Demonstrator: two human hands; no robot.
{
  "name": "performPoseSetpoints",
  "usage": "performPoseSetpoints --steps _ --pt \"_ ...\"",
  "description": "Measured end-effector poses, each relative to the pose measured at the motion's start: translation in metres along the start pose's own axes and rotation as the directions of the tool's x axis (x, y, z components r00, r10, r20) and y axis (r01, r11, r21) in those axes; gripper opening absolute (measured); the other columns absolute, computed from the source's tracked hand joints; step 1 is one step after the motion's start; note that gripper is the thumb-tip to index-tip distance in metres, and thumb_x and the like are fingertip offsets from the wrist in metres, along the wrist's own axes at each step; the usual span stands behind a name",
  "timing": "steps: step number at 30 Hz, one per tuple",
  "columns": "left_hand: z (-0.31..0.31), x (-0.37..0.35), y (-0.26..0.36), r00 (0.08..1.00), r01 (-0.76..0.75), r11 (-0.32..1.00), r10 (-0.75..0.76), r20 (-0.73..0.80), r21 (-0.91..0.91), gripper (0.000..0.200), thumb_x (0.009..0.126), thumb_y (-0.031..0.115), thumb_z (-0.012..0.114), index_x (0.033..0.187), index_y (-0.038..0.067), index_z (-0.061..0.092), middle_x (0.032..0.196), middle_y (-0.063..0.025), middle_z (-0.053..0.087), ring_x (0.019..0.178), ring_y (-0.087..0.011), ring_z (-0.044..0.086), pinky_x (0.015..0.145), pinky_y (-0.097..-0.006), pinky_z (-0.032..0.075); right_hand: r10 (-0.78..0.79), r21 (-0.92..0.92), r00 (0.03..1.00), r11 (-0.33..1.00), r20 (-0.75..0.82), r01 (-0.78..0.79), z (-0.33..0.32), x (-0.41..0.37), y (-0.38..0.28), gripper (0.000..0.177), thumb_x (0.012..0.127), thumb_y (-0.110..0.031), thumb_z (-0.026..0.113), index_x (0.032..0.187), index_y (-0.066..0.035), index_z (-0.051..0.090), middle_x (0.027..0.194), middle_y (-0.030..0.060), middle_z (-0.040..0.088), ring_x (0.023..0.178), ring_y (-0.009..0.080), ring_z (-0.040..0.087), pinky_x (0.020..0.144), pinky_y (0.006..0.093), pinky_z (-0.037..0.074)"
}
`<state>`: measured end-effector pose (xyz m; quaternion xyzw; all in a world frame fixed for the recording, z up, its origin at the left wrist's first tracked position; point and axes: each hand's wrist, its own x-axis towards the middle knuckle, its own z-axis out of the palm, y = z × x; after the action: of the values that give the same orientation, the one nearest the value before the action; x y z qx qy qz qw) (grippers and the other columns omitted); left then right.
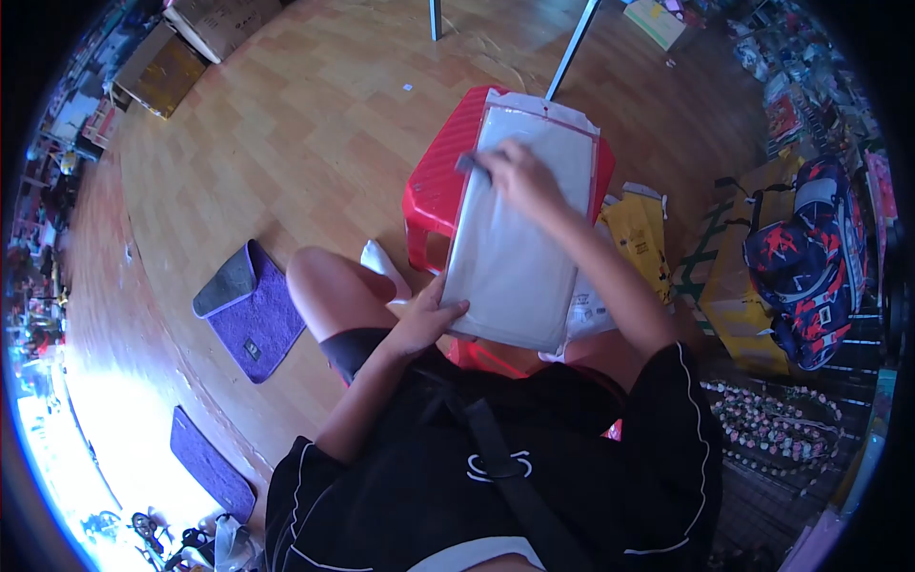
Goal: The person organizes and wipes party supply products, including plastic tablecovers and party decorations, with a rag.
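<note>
A large flat white plastic packet [522,229] with a clear, red-edged top flap lies tilted across a red plastic stool [440,181] and toward my lap. My left hand [429,315] grips its lower left edge, thumb on top and the other fingers underneath. Over the upper part of the packet, my right hand [522,181] is closed round a small dark grey object [470,163], smeared by motion; I cannot tell its kind. That object overlaps the packet's left edge in this view.
Yellow packets [637,234] lie right of the stool. Farther right, a patterned backpack [805,262] rests by a yellow-taped carton [748,305]. A purple mat [250,319] is on the floor at left. Cardboard boxes [162,71] stand at the back left, metal legs [572,50] beyond the stool.
</note>
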<state>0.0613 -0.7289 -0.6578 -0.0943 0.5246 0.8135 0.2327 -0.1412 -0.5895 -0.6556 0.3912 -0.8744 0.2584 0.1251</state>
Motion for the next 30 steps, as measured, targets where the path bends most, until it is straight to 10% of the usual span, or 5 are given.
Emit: performPoseSetpoints --steps 7,13,19,23,30 --pt "0.002 -0.002 0.001 0.999 -0.045 0.998 0.046 -0.008 0.045 0.051 0.085 0.01 0.045 0.13 0.005 0.022 0.108 -0.0117 0.049 0.086 -0.0209 0.058 0.064 -0.0323 0.053 0.403 -0.082 0.878 0.896 -0.26 -0.436 -0.006 0.061 0.076 0.023 0.076 -0.01 0.052 0.097 -0.013 0.06 0.095 0.0186 0.052 0.083 0.0322 0.055 0.07 0.0389 0.046" --pt "0.0 0.009 -0.001 0.999 -0.013 0.996 0.01 -0.044 -0.086 0.05 0.085 0.016 0.046 0.129 0.006 0.024 0.107 -0.0117 0.051 0.086 -0.0218 0.058 0.062 -0.0329 0.054 -0.173 0.038 0.983 0.984 -0.057 0.176 -0.008 -0.043 -0.032 0.033 0.068 -0.004 0.062 0.095 -0.021 0.063 0.087 0.0081 0.053 0.075 0.0234 0.057 0.066 0.0355 0.047" --pt "0.007 0.004 0.006 0.997 -0.032 0.995 0.025 -0.072 -0.097 0.051 0.086 0.02 0.046 0.131 0.006 0.023 0.107 -0.0106 0.052 0.084 -0.0218 0.059 0.061 -0.0342 0.054 0.528 -0.14 0.811 0.809 -0.252 -0.571 -0.069 -0.043 0.076 0.025 0.076 -0.007 0.056 0.1 -0.014 0.061 0.086 0.0094 0.057 0.077 0.0239 0.058 0.07 0.0295 0.045" --pt "0.001 0.018 0.01 0.987 -0.139 0.983 0.128 -0.094 -0.122 0.051 0.087 0.021 0.044 0.131 0.005 0.021 0.109 -0.0124 0.049 0.088 -0.0227 0.057 0.065 -0.033 0.053 0.515 0.419 0.795 0.83 -0.321 -0.368 -0.092 -0.081 0.038 0.024 0.075 -0.01 0.059 0.099 -0.007 0.061 0.086 0.0133 0.06 0.079 0.0218 0.057 0.072 0.0298 0.043" --pt "0.011 0.074 -0.011 0.976 -0.218 0.942 0.203 -0.082 -0.254 0.034 0.092 0.02 0.034 0.124 0.01 0.029 0.111 -0.0117 0.048 0.099 -0.0232 0.053 0.079 -0.0368 0.049 0.226 0.249 0.955 0.952 -0.19 -0.176 -0.039 -0.104 -0.112 0.032 0.073 -0.005 0.058 0.104 -0.014 0.059 0.09 0.0147 0.048 0.079 0.0299 0.053 0.069 0.0347 0.044"
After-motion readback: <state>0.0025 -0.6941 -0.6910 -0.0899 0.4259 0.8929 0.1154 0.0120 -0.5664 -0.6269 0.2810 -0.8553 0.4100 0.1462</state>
